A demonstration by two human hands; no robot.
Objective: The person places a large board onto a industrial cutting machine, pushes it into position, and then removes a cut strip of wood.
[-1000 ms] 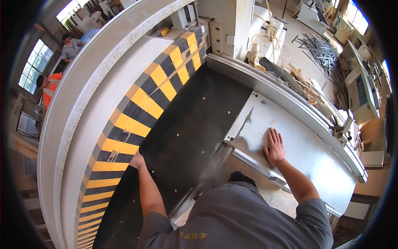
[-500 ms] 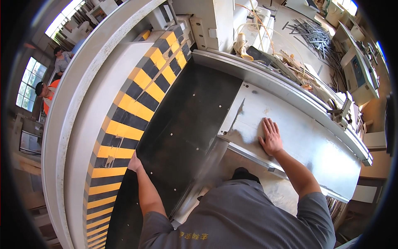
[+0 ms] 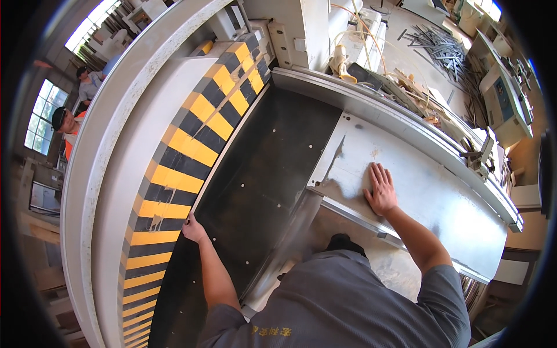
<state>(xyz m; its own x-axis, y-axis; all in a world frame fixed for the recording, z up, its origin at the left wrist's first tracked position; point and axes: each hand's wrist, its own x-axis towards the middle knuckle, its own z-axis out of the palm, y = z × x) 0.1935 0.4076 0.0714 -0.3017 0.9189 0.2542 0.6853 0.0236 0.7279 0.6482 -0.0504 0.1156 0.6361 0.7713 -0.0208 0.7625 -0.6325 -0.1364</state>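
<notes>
Beam (image 3: 82, 174) pale grey, curved by the lens, biggest thing, runs down left side; guard (image 3: 180, 180) beside it, black/yellow diagonal stripes, tape scuffed and torn in spots; table (image 3: 264, 162) black, flat, pale round dots (image 3: 242, 185) on it; plate (image 3: 418, 180) bare metal, right of table, shiny, dark smudges near its left end; fence (image 3: 371, 107) metal, along far edge of table and plate; person's shirt (image 3: 360, 301) dark grey, yellow lettering (image 3: 286, 331) low in view; cabinet (image 3: 505, 104) pale, far right, blue panel (image 3: 501, 93) on its face, any marks too small to read; scrap (image 3: 438, 49) thin grey lengths, loose heap on floor; offcuts (image 3: 418, 95) piled behind fence; two co-workers, far left, one in orange (image 3: 71, 145), one in grey (image 3: 88, 87); right hand (image 3: 381, 190) open, palm down flat on plate, fingers together; left hand (image 3: 194, 228) at guard's table-side edge, fingers curled, by near end of strip, cannot tell if actually gripping it; strip (image 3: 234, 131) thin, pale, lies along guard's lower edge, between guard and table, rest of it hidden if any.
</notes>
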